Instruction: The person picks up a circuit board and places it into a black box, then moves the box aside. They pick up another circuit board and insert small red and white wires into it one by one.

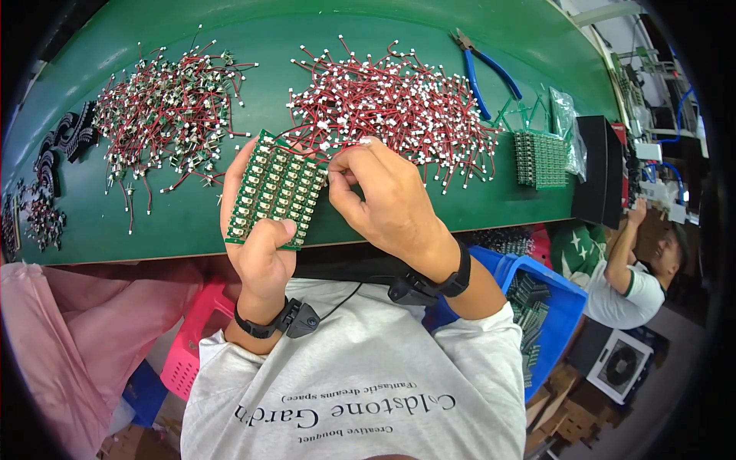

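My left hand (264, 249) grips a green circuit board panel (277, 192) just past the table's near edge, thumb across its lower front and fingers behind. Rows of small white connectors cover the panel's face. At the panel's upper right edge, my right hand (387, 199) is closed in a pinch on a thin red wire (323, 159); its fingers partly hide the wire's end. Directly beyond both hands spreads a heap of red wires with white plugs (391, 103). Another heap, of red wires with small green boards (165, 111), lies to the left.
Blue-handled pliers (487, 73) lie at the back right. Near them are a stack of green panels (540, 159), a clear plastic bag (566, 126) and a black box (598, 169). Black strips (69, 138) lie far left. Below the table, a blue bin (556, 330) holds boards. Another person (632, 284) is at right.
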The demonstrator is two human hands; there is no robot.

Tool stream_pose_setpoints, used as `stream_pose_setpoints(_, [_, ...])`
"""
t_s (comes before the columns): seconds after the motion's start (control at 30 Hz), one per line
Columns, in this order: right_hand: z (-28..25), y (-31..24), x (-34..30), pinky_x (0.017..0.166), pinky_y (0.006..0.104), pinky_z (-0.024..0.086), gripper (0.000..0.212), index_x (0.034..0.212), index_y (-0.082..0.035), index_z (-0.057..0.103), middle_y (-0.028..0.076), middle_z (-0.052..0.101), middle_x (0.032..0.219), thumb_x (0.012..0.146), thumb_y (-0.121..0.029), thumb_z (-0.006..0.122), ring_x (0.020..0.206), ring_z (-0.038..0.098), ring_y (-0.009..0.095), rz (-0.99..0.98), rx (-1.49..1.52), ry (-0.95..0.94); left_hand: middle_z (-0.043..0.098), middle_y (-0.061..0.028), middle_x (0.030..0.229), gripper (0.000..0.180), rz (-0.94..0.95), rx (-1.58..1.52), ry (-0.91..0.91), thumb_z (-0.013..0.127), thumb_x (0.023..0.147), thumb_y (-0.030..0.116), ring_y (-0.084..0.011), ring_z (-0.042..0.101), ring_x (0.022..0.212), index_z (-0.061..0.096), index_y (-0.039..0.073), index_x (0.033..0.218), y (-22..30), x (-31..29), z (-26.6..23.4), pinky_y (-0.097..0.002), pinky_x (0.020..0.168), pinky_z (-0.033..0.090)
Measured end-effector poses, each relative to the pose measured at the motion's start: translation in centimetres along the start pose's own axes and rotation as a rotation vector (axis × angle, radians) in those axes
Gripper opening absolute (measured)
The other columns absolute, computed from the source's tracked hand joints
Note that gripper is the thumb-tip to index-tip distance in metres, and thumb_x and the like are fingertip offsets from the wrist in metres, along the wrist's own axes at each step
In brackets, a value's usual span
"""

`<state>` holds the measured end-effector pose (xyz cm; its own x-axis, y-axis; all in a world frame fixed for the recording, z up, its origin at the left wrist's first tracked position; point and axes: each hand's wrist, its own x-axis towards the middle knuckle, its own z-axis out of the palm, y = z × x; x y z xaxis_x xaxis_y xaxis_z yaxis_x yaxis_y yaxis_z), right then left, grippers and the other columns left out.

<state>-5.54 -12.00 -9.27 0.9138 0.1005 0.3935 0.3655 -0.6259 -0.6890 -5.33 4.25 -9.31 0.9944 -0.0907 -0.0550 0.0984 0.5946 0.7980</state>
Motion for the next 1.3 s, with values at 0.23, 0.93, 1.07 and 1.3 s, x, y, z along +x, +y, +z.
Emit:
stream_pose_setpoints(0.23, [-0.9, -1.5, 0.4, 0.064, 0.0379, 0.051, 0.014, 0.085, -0.002, 0.058, 0.012, 0.057, 0.079, 0.075, 0.001, 0.067, 0.071, 0.060, 0.029, -0.158, -0.351, -0.097, 0.057, -0.0201, 0.127, 0.081, -0.052, 0.082, -0.060, 0.047, 0.060, 0.000, -0.0245, 0.059, 0.116, 0.037, -0.012, 0.139, 0.0, -0.2, 0.1, -0.0323, 0.102, 0.045])
stream_pose_setpoints(0.93, [0.5, -0.6, -0.5, 0.061, 0.0368, 0.050, 0.022, 0.094, 0.001, 0.066, 0.011, 0.061, 0.084, 0.073, 0.004, 0.067, 0.074, 0.060, 0.028, -0.195, -0.276, 0.022, 0.053, -0.0261, 0.133, 0.083, -0.060, 0.055, -0.085, 0.048, 0.058, 0.005, -0.0333, 0.053, 0.127, 0.036, -0.015, 0.138, 0.1, -0.4, -0.9, -0.0418, 0.111, 0.040])
stream_pose_setpoints(1.07, [-0.7, -0.5, 0.9, 0.062, 0.0363, 0.050, 0.027, 0.100, -0.004, 0.070, 0.009, 0.060, 0.084, 0.074, 0.001, 0.074, 0.075, 0.060, 0.027, -0.174, -0.162, 0.118, 0.047, -0.0297, 0.136, 0.078, 0.139, 0.024, 0.067, 0.050, 0.065, 0.010, -0.0426, 0.054, 0.124, 0.036, -0.015, 0.138, 1.3, 0.2, -2.4, -0.0527, 0.106, 0.045])
stream_pose_setpoints(1.3, [-1.3, 1.5, 1.2, 0.062, 0.0332, 0.050, 0.025, 0.091, -0.012, 0.072, 0.004, 0.056, 0.093, 0.067, -0.004, 0.070, 0.083, 0.057, 0.022, -0.311, -0.248, -0.234, 0.054, -0.0304, 0.126, 0.071, 0.085, -0.013, 0.154, 0.045, 0.067, 0.006, -0.0439, 0.057, 0.119, 0.040, -0.014, 0.135, 1.3, 0.5, -4.2, -0.0516, 0.104, 0.048])
